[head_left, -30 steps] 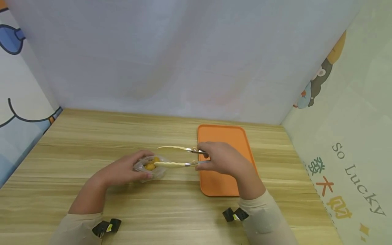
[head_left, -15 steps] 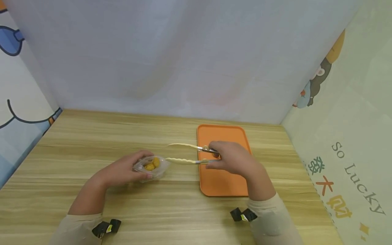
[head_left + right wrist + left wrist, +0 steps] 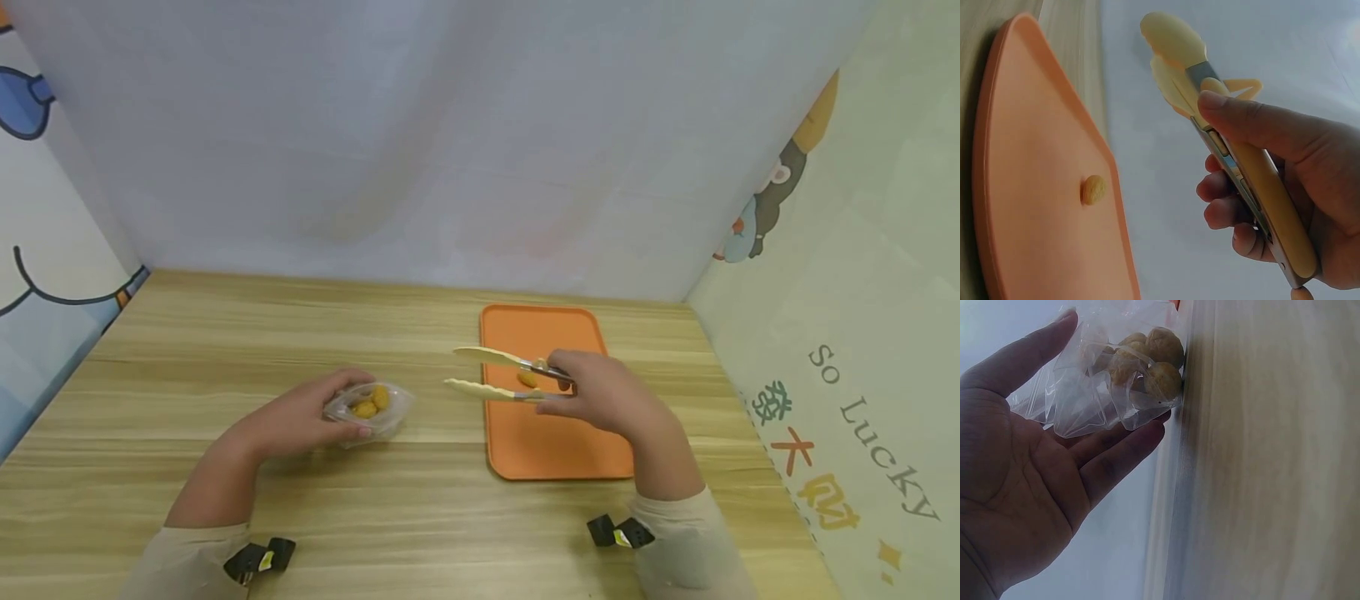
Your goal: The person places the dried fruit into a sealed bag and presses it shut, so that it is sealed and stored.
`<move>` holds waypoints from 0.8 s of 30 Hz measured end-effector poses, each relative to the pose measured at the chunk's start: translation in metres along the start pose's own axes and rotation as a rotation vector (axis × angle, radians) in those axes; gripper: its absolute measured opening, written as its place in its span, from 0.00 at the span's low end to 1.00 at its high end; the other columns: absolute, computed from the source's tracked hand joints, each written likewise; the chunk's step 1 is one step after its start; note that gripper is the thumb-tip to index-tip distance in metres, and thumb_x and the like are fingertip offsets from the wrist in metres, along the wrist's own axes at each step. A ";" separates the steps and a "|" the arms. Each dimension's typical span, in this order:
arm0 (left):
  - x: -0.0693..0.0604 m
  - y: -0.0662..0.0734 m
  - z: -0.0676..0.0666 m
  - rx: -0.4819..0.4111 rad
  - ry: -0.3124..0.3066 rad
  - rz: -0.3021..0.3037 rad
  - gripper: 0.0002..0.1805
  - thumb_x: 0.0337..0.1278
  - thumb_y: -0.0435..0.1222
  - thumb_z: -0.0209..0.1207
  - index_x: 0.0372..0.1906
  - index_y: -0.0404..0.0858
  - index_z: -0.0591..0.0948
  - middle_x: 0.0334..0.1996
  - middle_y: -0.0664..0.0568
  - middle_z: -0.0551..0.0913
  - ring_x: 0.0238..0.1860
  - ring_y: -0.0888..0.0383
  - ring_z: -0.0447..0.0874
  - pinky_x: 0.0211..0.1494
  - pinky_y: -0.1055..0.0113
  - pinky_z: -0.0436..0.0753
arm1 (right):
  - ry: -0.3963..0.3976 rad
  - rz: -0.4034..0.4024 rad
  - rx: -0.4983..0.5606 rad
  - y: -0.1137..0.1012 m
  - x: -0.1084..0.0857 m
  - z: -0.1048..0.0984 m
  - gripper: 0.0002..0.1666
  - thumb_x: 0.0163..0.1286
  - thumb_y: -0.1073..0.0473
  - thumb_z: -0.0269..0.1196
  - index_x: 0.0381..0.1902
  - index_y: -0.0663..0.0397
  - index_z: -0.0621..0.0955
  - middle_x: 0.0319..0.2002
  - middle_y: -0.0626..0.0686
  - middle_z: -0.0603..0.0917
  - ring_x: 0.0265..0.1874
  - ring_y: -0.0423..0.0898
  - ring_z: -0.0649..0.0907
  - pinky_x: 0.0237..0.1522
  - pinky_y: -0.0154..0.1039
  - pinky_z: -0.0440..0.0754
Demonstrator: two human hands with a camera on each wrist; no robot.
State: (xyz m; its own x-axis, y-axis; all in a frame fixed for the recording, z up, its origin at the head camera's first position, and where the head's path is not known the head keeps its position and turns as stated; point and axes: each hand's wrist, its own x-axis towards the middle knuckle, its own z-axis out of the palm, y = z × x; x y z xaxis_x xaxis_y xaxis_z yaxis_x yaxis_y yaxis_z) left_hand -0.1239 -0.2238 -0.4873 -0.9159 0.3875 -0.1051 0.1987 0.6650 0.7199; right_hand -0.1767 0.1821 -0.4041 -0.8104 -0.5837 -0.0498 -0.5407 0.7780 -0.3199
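My left hand [image 3: 300, 417] holds a clear plastic bag [image 3: 390, 421] on the table, its thumb and fingers on opposite sides of the mouth. Several round, wrinkled yellow-brown pieces [image 3: 1164, 347] sit in the bag in the left wrist view. Their exact kind is unclear. In my right hand [image 3: 611, 396] is a pair of tongs [image 3: 483, 390] with cream scalloped heads. The hand grips its handles above the orange tray [image 3: 555, 454], and the heads stand apart with nothing between them. One similar piece [image 3: 1093, 189] lies on the tray.
The wood-grain table [image 3: 420, 517] carries both bag and tray. A pale cloth [image 3: 420, 167] hangs behind it. A printed wall panel [image 3: 847, 333] stands at the right, another [image 3: 52, 208] at the left. Small black devices [image 3: 258, 560] sit at both wrists.
My right hand has moved the tongs rightward from the bag to over the tray. A piece on the tray has come into view between the tong arms. My left hand stays in place.
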 end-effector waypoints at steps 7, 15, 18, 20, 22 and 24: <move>0.001 -0.001 0.001 0.008 0.003 0.003 0.43 0.55 0.62 0.63 0.72 0.50 0.64 0.66 0.45 0.71 0.64 0.42 0.71 0.59 0.40 0.72 | -0.002 0.065 0.040 0.018 -0.012 0.002 0.23 0.58 0.43 0.72 0.33 0.49 0.73 0.27 0.46 0.72 0.22 0.42 0.68 0.25 0.38 0.68; 0.001 -0.001 0.001 0.012 -0.002 -0.001 0.42 0.55 0.62 0.62 0.72 0.50 0.64 0.66 0.45 0.71 0.64 0.42 0.71 0.58 0.40 0.73 | 0.014 0.129 0.062 0.040 -0.025 0.006 0.24 0.56 0.44 0.74 0.31 0.51 0.72 0.25 0.47 0.71 0.22 0.43 0.68 0.25 0.38 0.67; 0.001 -0.002 0.001 0.009 -0.002 0.001 0.43 0.55 0.62 0.62 0.72 0.50 0.64 0.67 0.45 0.70 0.65 0.42 0.70 0.59 0.40 0.72 | 0.019 0.148 0.065 0.046 -0.030 0.006 0.24 0.56 0.44 0.74 0.31 0.51 0.72 0.24 0.47 0.70 0.22 0.43 0.68 0.25 0.38 0.66; 0.001 -0.002 0.000 0.009 -0.001 0.005 0.43 0.55 0.61 0.63 0.72 0.49 0.64 0.67 0.45 0.71 0.65 0.42 0.70 0.59 0.40 0.72 | 0.020 0.157 0.062 0.049 -0.032 0.007 0.24 0.56 0.44 0.74 0.31 0.51 0.72 0.24 0.47 0.70 0.22 0.43 0.68 0.24 0.38 0.66; 0.002 -0.002 0.000 0.008 -0.002 0.007 0.43 0.55 0.61 0.63 0.72 0.49 0.64 0.67 0.45 0.71 0.65 0.42 0.70 0.59 0.40 0.72 | 0.021 0.165 0.058 0.051 -0.034 0.007 0.25 0.55 0.43 0.74 0.31 0.52 0.73 0.23 0.47 0.70 0.22 0.43 0.68 0.24 0.38 0.67; 0.002 -0.002 0.000 0.008 -0.003 0.007 0.43 0.55 0.61 0.63 0.72 0.49 0.64 0.67 0.45 0.71 0.64 0.41 0.71 0.59 0.40 0.72 | 0.017 0.179 0.058 0.054 -0.035 0.008 0.25 0.55 0.43 0.74 0.31 0.52 0.73 0.24 0.47 0.70 0.22 0.43 0.68 0.25 0.39 0.67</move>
State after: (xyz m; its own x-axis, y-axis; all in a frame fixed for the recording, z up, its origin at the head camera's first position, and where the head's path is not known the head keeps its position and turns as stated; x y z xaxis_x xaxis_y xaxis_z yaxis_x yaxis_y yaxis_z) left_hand -0.1258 -0.2244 -0.4890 -0.9133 0.3944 -0.1020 0.2084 0.6674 0.7150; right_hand -0.1755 0.2430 -0.4270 -0.8964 -0.4330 -0.0946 -0.3744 0.8539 -0.3615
